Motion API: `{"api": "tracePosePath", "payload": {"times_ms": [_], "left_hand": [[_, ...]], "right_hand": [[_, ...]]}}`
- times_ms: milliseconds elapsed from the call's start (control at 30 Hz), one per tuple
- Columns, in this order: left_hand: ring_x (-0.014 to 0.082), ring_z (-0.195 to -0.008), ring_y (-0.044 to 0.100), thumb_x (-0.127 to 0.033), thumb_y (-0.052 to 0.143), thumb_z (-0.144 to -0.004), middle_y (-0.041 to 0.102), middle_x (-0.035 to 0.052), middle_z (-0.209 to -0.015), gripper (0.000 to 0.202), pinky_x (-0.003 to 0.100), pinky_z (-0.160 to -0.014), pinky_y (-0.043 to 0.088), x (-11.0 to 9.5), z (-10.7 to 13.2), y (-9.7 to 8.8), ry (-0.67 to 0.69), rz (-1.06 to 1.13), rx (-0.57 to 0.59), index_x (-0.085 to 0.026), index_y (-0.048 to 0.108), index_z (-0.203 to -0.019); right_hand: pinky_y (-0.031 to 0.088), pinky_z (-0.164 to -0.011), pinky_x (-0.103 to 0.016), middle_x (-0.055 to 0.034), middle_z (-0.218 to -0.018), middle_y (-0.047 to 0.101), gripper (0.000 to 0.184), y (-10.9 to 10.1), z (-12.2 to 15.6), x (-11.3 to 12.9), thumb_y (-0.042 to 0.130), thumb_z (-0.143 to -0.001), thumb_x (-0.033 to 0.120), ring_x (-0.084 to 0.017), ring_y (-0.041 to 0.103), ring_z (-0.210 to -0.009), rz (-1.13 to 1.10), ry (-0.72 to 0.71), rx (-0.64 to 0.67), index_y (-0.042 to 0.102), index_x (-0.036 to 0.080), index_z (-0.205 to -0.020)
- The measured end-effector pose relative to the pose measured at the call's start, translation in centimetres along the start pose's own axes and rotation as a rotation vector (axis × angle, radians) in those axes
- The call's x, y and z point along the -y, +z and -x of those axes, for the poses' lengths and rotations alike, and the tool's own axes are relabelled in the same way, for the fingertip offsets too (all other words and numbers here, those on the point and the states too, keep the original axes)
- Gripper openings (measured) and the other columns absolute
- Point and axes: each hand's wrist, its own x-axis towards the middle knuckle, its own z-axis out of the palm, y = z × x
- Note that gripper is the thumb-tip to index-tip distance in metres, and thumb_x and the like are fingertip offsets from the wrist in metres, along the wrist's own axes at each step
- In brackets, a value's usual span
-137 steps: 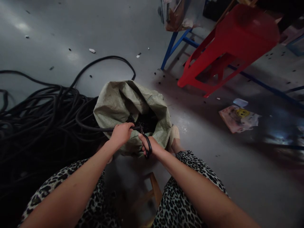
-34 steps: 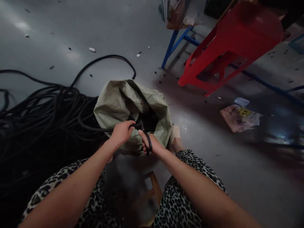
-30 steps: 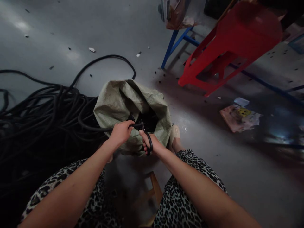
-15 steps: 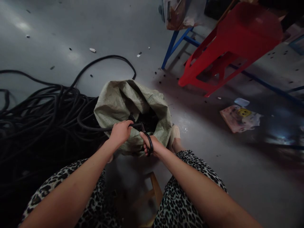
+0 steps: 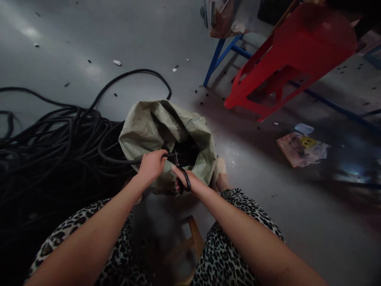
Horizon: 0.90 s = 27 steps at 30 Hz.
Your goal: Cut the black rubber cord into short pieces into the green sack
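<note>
My left hand (image 5: 152,165) is closed around a black hose or cable (image 5: 119,161) near its end, which pokes out over the mouth of a woven sack (image 5: 133,123). In my right hand (image 5: 186,178) is a pair of scissors (image 5: 187,180) with black loop handles. Their blades stand upright at the hose end, just right of my left fingers. Small dark pieces (image 5: 190,149) lie inside the sack, too dim to make out singly.
A big tangle of black hose (image 5: 59,139) covers the floor at the left. A red plastic stool (image 5: 309,39) and a blue metal frame (image 5: 214,63) stand at the upper right. A printed plastic bag (image 5: 297,149) lies on the floor. Part of a wooden stool (image 5: 195,238) shows between my legs.
My right hand has turned and shifted slightly left with the scissors, and the blades show more plainly against the hose. My left hand keeps its hold almost in place.
</note>
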Motion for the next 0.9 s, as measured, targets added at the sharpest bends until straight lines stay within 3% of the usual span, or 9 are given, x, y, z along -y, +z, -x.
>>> {"api": "tracePosePath", "payload": {"times_ms": [500,700,900], "left_hand": [[0.0212,-0.104,0.062,-0.024,0.044,-0.087,0.068,0.0051,-0.115,0.035,0.032,-0.092,0.044,0.16,0.17,0.04,0.028,0.032,0.065,-0.022,0.062,-0.116],[0.0213,-0.104,0.062,-0.025,0.045,-0.087,0.069,0.0044,-0.114,0.034,0.031,-0.091,0.045,0.25,0.04,0.30,0.029,0.041,0.054,-0.022,0.062,-0.116],[0.0205,-0.104,0.063,-0.025,0.045,-0.087,0.068,0.0038,-0.115,0.034,0.029,-0.091,0.045,0.09,-0.04,0.50,0.023,0.075,0.040,-0.021,0.062,-0.116]], "right_hand": [[0.038,-0.037,-0.018,-0.0015,-0.059,0.054,0.047,-0.30,-0.07,-0.17,0.053,-0.085,0.059,-0.010,0.052,-0.044,-0.049,-0.080,0.021,0.055,0.013,-0.076],[0.042,-0.033,-0.021,0.0021,-0.052,0.047,0.052,-0.10,0.50,0.23,0.050,-0.083,0.065,-0.009,0.045,-0.037,-0.085,0.027,0.007,0.046,0.015,-0.070],[0.042,-0.031,-0.020,0.0037,-0.051,0.046,0.055,-0.02,0.67,0.31,0.049,-0.081,0.069,-0.008,0.045,-0.035,-0.070,0.040,-0.028,0.045,0.016,-0.071]]}}
